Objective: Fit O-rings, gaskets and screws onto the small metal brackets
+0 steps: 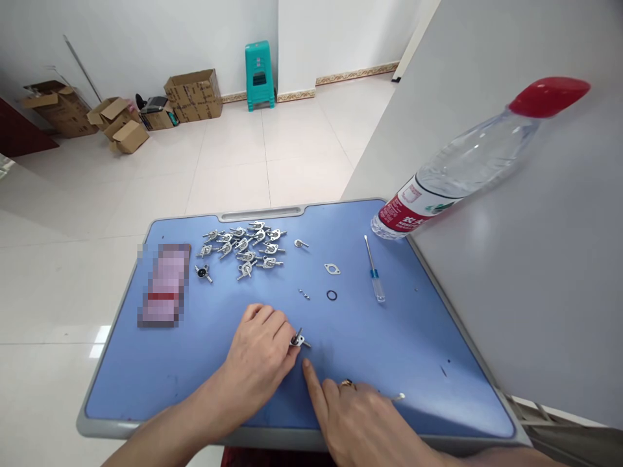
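My left hand (265, 344) pinches a small metal fuel valve (298, 340) with an oval flange and a spout, just above the blue table. My right hand (357, 415), wearing a ring, has its index finger stretched toward the valve, a little apart from it. Its other fingers are curled, with their undersides hidden. A thin rod with a pale tip (400, 396) sticks out beside that hand; most of it is hidden. Beyond the hands lie a dark rubber ring (331, 295), an oval metal plate (332, 268), small metal bits (304, 294) and a lever piece (300, 244).
Several similar valves (248, 256) lie grouped at the back, with one turned over (202, 272) beside them. A screwdriver (374, 279) and a red-capped water bottle (438, 181) are at right. A blurred pinkish rectangle (165, 279) lies left. Cardboard boxes (195, 94) and a stool (259, 74) stand beyond.
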A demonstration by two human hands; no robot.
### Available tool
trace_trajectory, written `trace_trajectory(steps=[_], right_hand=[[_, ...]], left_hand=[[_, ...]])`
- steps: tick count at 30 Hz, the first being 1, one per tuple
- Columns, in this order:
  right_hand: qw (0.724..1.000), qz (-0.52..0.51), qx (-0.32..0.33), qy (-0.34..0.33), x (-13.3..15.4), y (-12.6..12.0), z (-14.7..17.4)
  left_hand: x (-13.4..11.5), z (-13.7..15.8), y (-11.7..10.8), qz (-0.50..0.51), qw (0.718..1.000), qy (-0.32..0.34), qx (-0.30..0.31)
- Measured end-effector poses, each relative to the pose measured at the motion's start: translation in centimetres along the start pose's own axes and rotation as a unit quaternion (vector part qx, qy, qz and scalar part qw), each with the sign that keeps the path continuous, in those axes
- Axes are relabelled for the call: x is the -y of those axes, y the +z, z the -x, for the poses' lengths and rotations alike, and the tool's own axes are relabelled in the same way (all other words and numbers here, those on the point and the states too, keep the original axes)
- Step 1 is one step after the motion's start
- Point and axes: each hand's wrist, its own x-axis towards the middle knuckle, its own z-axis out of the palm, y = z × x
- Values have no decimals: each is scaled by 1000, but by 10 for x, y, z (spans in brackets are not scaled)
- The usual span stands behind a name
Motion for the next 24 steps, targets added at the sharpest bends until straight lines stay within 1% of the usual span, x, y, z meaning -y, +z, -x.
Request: trace_trajectory(steps=[3, 7, 9, 12, 13, 14, 16, 19, 21, 24], right_hand=[[1000, 0, 5, -1, 1, 0, 0], [1000, -19, 8, -5, -3, -1, -1], [998, -48, 26, -19, -12, -3, -5], [990, -114, 64, -51, -37, -11, -16], [989, -126, 66, -30, -48, -15, -21], [989, -133, 68, 13, -58, -17, -26], [982, -154, 42, 103, -77, -20, -38], [965, -187, 29, 184, -93, -13, -54], [956, -205, 34, 207, -96, -5, -62], [947, -226, 40, 223, -94, 5, -72]], left_hand=[[0, 0, 0, 0, 1000, -2, 2], [2, 0, 2, 6, 1000, -2, -11], [3, 0, 3, 11, 1000, -4, -19], [4, 0, 3, 15, 1000, -14, -17], [4, 0, 3, 14, 1000, -19, -12], [5, 0, 2, 14, 1000, -24, -6], [5, -1, 2, 13, 999, -35, -1], [6, -1, 2, 15, 999, -42, -2], [7, -1, 3, 12, 999, -41, -5], [8, 0, 4, 8, 999, -36, -12]])
